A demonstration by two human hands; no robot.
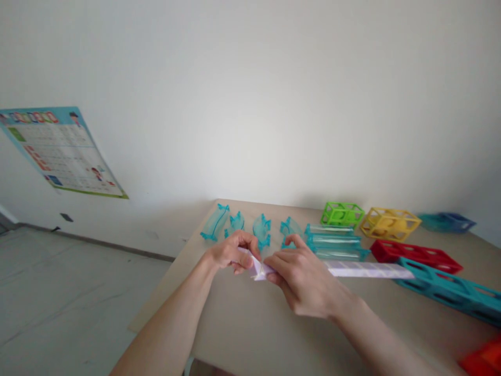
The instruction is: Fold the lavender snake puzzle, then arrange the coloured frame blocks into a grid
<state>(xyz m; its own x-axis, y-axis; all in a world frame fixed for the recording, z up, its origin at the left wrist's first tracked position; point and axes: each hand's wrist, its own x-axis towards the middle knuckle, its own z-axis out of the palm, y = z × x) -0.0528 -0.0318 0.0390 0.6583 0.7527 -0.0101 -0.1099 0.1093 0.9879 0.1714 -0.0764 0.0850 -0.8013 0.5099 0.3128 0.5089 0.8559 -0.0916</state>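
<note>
Both hands pinched shut on one end of pale lilac lattice beam [364,269]: left hand [230,251], right hand [301,277], above desk [250,318] near far-left corner. Risk: long unsupported end swinging, knocking clear teal track pieces [332,241] just behind.

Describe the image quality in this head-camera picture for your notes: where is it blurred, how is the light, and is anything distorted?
Head view: soft, even light with faint shadows and no strong glare; the right hand is slightly blurred, the left hand clearer; the pale lilac strip they hold looks washed out; the red piece at the bottom corner is smeared; the table edges splay and the wall poster tilts.
</note>
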